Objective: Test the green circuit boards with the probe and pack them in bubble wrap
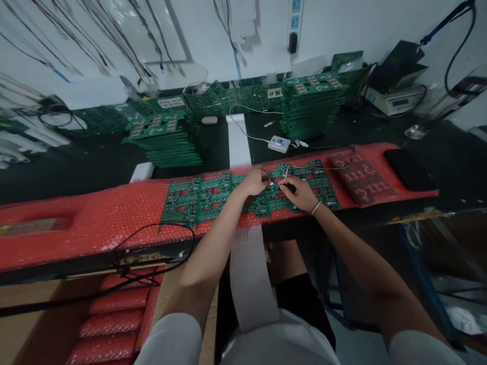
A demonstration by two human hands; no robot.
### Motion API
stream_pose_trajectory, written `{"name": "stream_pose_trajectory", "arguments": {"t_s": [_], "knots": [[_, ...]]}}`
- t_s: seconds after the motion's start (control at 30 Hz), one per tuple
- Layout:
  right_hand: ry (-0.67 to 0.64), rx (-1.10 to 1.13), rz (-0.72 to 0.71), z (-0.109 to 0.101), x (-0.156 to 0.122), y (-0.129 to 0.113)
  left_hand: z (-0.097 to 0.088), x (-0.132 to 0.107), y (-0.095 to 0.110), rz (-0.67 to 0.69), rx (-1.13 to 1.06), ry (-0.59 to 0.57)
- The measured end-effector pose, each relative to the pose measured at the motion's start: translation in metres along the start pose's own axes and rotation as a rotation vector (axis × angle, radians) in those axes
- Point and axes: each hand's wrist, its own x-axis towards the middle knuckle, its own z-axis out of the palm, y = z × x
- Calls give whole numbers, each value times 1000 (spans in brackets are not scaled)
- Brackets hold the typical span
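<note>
A row of green circuit boards [216, 195] lies on red bubble wrap [95, 223] along the bench. My right hand [300, 193] is closed in a pinch on a thin orange-and-white wire lead [286, 173], just above the boards. Close to its left, my left hand [255, 181] rests over the boards with its fingers curled together. By its fingertips shows a small white piece [271, 184]; whether the fingers grip it cannot be made out. The lead runs right toward a small white device with a lit screen [279, 143], behind the boards.
Tall stacks of green boards stand at the back left [167, 144] and back right [312, 109]. A wrapped board packet [363, 177] and a black phone-like slab [409, 170] lie to the right. A white strip [239, 137] crosses the bench. A black cable [152, 274] hangs at the front left.
</note>
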Motion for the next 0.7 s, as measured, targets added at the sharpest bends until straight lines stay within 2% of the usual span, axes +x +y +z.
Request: {"name": "stream_pose_trajectory", "arguments": {"t_s": [0.13, 0.33, 0.47, 0.57, 0.7], "knots": [[6, 15, 15, 0, 0, -1, 2, 1, 0, 15, 65, -11], [1, 25, 34, 0, 0, -1, 1, 2, 13, -31, 158, 14], [27, 74, 82, 0, -1, 2, 3, -23, 22, 33, 171, 85], [29, 131, 143, -2, 4, 2, 12, -45, 25, 104, 249, 101], [49, 103, 135, 0, 30, -4, 25, -55, 28, 87, 331, 130]]}}
